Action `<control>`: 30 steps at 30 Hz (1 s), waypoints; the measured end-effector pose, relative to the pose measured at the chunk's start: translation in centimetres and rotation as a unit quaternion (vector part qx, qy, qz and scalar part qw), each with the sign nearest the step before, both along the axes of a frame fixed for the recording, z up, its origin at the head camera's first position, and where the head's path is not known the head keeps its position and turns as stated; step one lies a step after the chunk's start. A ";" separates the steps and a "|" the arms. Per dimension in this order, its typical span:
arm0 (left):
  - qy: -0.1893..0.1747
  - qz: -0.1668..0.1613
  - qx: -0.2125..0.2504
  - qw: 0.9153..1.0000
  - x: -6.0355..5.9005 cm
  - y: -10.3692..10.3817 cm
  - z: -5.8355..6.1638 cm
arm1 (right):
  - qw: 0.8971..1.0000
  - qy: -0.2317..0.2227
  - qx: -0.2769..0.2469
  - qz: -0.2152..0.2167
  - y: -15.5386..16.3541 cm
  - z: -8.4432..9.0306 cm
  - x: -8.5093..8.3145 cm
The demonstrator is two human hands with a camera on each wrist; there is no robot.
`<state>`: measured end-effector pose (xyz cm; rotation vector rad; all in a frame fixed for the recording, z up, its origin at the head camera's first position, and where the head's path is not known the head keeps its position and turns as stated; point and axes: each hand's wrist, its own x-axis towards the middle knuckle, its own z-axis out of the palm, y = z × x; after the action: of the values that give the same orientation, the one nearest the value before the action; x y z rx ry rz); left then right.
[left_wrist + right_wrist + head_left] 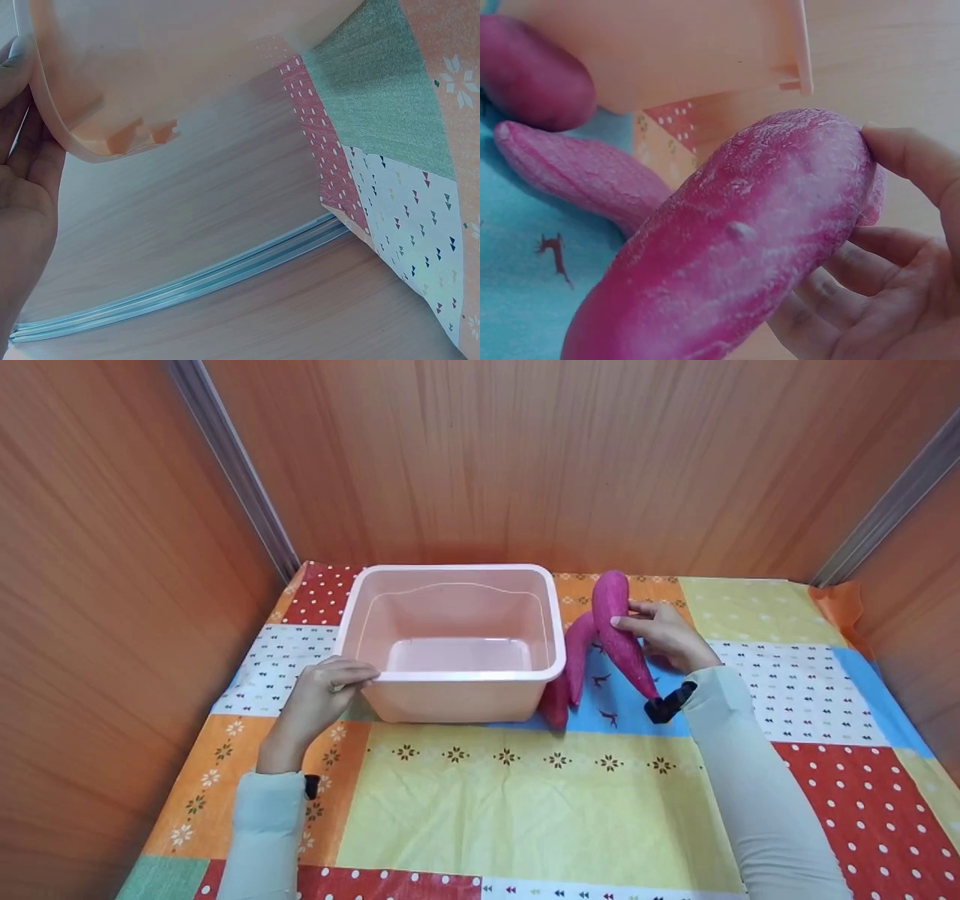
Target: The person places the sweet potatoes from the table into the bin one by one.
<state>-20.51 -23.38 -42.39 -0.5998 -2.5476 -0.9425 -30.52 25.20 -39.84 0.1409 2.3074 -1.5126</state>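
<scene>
A pale pink plastic basin (450, 697) stands on the patchwork cloth with its inner floor in view. My left hand (319, 697) grips the rim at its front left corner; the left wrist view shows the thumb and fingers on either side of that rim (46, 112). To the right of the basin, my right hand (667, 636) holds a large purple-red sweet potato (616, 622) between thumb and fingers, its thin end pointing toward me. Beneath and left of it lie a slim curved sweet potato (577, 169) and another sweet potato (555, 705), partly hidden by the basin.
The patchwork tablecloth (540, 810) covers the table. Wood-look panels (480, 465) rise behind and at both sides, joined by metal strips (240, 472) at the corners. A black device (670, 703) is strapped to the right wrist.
</scene>
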 end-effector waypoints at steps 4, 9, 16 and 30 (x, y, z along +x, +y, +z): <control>0.008 -0.001 0.002 1.000 0.0 0.0 -0.1 | 1.000 0.006 -0.002 0.001 -0.2 0.4 -0.1; 0.004 0.001 0.001 1.000 0.0 -0.1 -0.1 | 1.000 0.006 0.010 0.005 -0.5 1.0 -0.4; -0.006 0.000 0.003 1.000 0.0 0.0 0.0 | 1.000 0.007 0.014 0.014 -1.0 1.8 -0.7; -0.004 0.000 0.003 1.000 0.0 0.0 0.0 | 0.998 0.033 0.039 0.036 -2.3 2.6 -1.1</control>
<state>-20.50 -23.42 -42.43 -0.5959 -2.5505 -0.9535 -31.61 22.93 -37.26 0.0289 2.3966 -1.4132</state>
